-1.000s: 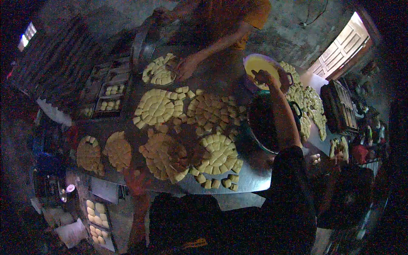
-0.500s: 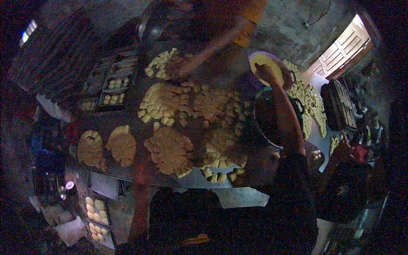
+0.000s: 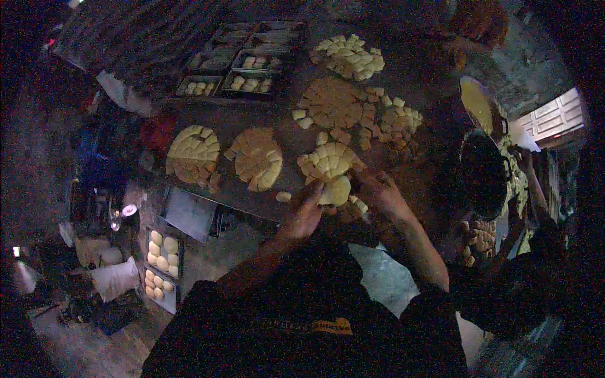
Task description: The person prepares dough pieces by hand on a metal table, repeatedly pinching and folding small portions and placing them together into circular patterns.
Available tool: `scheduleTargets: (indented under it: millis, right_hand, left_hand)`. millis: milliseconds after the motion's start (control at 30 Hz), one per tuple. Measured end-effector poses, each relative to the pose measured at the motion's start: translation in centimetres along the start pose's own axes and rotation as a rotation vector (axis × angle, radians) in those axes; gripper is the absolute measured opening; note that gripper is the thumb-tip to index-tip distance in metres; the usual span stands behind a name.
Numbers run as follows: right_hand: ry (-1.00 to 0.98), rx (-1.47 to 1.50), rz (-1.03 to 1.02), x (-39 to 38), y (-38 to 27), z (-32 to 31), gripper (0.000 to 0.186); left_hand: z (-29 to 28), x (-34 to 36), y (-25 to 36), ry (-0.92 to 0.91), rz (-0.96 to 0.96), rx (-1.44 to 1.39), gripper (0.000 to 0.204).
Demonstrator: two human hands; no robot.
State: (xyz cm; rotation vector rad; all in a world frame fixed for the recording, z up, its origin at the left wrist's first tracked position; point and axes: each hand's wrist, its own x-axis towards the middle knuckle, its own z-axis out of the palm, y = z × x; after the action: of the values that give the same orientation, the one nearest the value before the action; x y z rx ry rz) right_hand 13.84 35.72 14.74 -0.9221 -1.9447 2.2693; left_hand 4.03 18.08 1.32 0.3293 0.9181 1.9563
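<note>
My left hand (image 3: 303,214) is closed at the near edge of a round pile of cut dough pieces (image 3: 331,157), with its fingers against a pale rounded piece of dough (image 3: 336,191). My right hand (image 3: 384,191) is on the other side of that piece, its fingers bent toward it. They lie in shadow, so whether they touch it cannot be made out. A small loose dough piece (image 3: 283,196) lies left of my left hand. Short dough pieces (image 3: 359,204) sit beside my right fingers.
Two round dough piles (image 3: 193,154) (image 3: 257,157) stand left, others (image 3: 334,101) (image 3: 350,55) farther back. Metal tins (image 3: 252,82), some with dough balls, are at the back left. A dark round pot (image 3: 482,167) and a basin with yellow contents (image 3: 476,104) stand right. Another person's arm (image 3: 535,183) is at far right.
My right hand has come back from the yellow-filled basin to the dough before me. My left hand has moved in from the left side. The view has swung, shifting the tabletop things.
</note>
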Motion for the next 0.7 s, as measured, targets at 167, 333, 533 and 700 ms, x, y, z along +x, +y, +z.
scheduleTargets:
  millis: [167,333,533,700]
  right_hand:
    - [0.16,-0.825,-0.63,1.5,2.0,4.3,0.036]
    - [0.123,-1.046,-0.687,1.4,2.3,8.2,0.045]
    - [0.091,-0.764,-0.651,-1.4,0.8,10.0,0.04]
    - [0.181,-0.733,-0.689,-3.7,0.9,10.3,0.027]
  left_hand:
    - [1.7,-1.9,6.2,0.281,-0.05,0.382,0.035]
    - [-0.8,-2.0,7.6,0.122,0.289,0.838,0.034]
    - [-4.2,-2.5,9.4,0.108,-0.21,0.086,0.029]
    - [-4.3,-1.8,10.3,-0.055,-0.423,-0.03,0.026]
